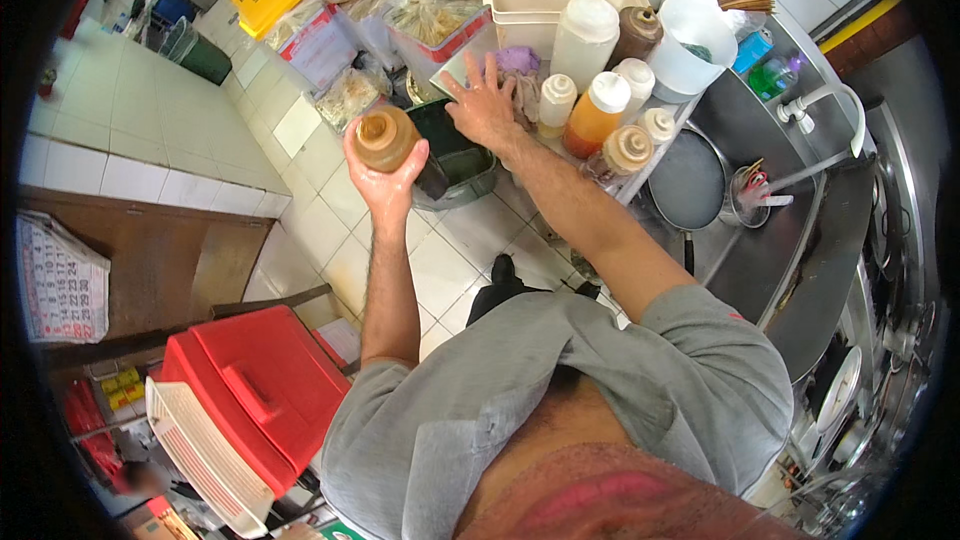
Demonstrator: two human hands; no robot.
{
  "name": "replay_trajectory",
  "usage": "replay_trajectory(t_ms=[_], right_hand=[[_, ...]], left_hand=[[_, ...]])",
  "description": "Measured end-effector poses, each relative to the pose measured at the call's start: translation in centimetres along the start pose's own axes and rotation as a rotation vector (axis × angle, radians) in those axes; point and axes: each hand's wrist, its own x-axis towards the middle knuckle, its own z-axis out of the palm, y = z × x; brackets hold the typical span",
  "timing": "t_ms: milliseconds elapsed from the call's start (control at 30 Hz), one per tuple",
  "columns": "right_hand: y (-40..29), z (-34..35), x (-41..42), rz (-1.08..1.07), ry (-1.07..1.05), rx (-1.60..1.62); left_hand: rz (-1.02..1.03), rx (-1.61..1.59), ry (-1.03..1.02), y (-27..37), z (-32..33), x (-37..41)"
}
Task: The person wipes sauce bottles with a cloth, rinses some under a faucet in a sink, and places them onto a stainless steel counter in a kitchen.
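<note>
My left hand is wrapped around a squeeze bottle with a tan cap, held over the floor beside a dark green bin. The bottle's lower part is dark. My right hand is spread with its fingers apart near the counter's left end. Beside its fingers lie a purple cloth and a brownish rag; whether it touches them I cannot tell. Several squeeze bottles stand to its right, among them one with orange sauce and a large white one.
A cream plastic tub and a white bucket stand behind the bottles. In the steel sink at right are a frying pan and a metal container under running water from the faucet. A red cooler is at lower left.
</note>
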Motion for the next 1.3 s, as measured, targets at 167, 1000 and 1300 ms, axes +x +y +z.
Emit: replay_trajectory(t_ms=[167, 1000, 1300], right_hand=[[3.9, 4.2, -0.2, -0.032, -0.135, -0.340], [4.6, -11.2, -17.3, 0.677, 0.504, 0.265], [9.8, -8.7, -17.6, 0.590, 0.441, 0.410]], left_hand=[[0.080, 0.067, -0.030, -2.5, 1.8, 7.2], [0.289, 0.308, -0.477, -14.9, 11.4, 3.4], [0.130, 0.510, -0.489, -15.0, 14.4, 1.4]])
